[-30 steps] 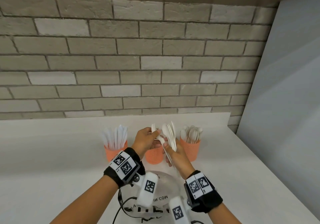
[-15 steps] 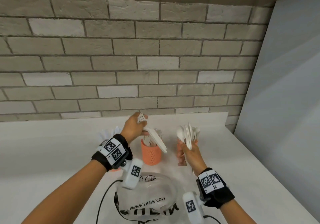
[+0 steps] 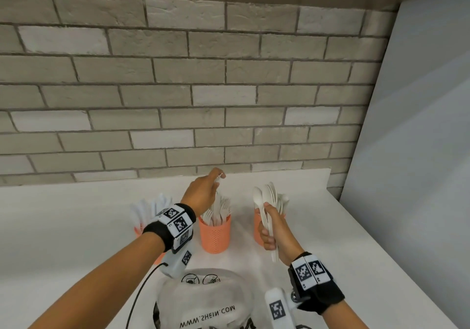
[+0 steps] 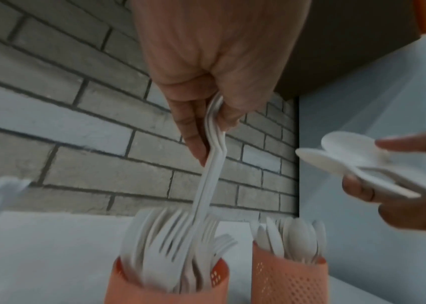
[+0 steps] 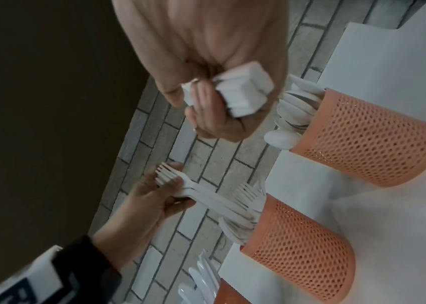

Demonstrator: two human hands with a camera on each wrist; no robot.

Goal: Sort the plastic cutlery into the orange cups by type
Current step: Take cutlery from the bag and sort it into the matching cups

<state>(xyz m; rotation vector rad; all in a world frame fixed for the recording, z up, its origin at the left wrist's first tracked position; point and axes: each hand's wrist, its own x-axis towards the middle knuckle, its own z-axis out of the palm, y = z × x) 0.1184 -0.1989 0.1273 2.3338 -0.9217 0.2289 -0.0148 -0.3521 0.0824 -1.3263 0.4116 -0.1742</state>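
Three orange mesh cups stand in a row on the white table. My left hand (image 3: 215, 185) pinches a bundle of white forks (image 4: 210, 164) by the tine end; their handles reach down into the middle cup (image 3: 215, 235), which holds several forks. My right hand (image 3: 266, 227) grips a bunch of white spoons (image 3: 267, 196) by the handles, upright, just in front of the right cup (image 5: 367, 139) with spoons in it. The left cup (image 5: 243, 294) holds knives (image 3: 152, 207) and is mostly hidden behind my left wrist in the head view.
A clear plastic bag (image 3: 203, 300) with black print lies near the table's front, with a black cable (image 3: 138, 295) beside it. A brick wall (image 3: 178, 87) runs behind the cups. A grey panel (image 3: 412, 150) stands at the right, past the table's right edge.
My hands have parted. The left one carried the forks over the middle cup and lowered their handles into it. The right one moved right with the spoons, to the right cup.
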